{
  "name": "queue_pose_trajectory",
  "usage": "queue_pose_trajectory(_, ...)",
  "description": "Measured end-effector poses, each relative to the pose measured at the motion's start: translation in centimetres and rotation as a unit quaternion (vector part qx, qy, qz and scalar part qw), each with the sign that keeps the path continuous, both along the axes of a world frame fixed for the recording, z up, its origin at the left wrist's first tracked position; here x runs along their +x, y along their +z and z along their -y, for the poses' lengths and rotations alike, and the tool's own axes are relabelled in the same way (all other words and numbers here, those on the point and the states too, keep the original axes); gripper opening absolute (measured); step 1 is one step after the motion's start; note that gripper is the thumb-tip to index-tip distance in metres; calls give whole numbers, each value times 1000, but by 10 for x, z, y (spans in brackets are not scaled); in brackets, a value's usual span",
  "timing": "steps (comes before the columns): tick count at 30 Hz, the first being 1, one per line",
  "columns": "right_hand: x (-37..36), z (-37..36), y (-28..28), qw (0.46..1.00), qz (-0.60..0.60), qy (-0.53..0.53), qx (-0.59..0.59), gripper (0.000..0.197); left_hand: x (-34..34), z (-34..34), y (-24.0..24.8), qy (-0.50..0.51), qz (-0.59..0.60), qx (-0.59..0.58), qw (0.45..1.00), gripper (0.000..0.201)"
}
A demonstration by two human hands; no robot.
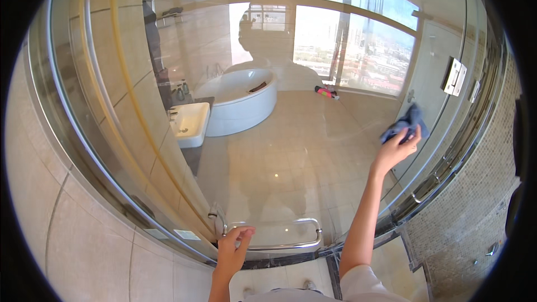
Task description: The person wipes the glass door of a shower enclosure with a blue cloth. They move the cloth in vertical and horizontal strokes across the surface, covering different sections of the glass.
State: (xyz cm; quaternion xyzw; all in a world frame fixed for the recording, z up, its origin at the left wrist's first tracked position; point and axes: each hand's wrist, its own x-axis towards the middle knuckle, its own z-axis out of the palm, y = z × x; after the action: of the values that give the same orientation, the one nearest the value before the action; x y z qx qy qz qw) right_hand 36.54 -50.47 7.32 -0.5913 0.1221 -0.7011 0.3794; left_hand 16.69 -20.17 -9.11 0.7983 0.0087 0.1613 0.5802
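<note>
My right hand [398,148] is raised at the far right, fingers closed round a bunched blue-grey cloth [407,124]. The cloth lies against the glass door [313,162], below a metal hinge [454,76]. Low in the middle, my left hand [234,246] curls its fingers at the left end of the chrome door handle [291,245]. That end of the bar is partly hidden behind the hand.
Through the glass appear a white bathtub [240,113], a washbasin [190,126] and a dark and pink cylindrical object [326,92] on the floor. A mosaic-tiled wall [475,190] stands at the right; beige tiles [95,229] cover the left. Reflections cross the pane.
</note>
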Motion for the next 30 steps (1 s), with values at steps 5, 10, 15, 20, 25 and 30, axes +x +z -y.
queue_pose_trajectory(5,-17,-90,-1,971,-9,80,-225,31,30,26,23,-34,18,46,998,21)
queue_pose_trajectory(10,-33,-123,-31,885,-31,290,-364,44,45,69,39,-111,20,79,990,22)
queue_pose_trajectory(15,28,110,-36,995,40,92,-27,32,36,107,17,-107,-22,26,994,23)
queue_pose_trajectory(20,11,115,-55,988,-17,61,-144,39,50,168,-9,-143,-44,48,988,21)
queue_pose_trajectory(25,-7,95,-74,924,-53,248,-285,34,46,203,27,-211,-56,63,974,23)
queue_pose_trajectory(30,29,162,-15,998,19,49,20,25,20,171,13,-139,-55,12,989,25)
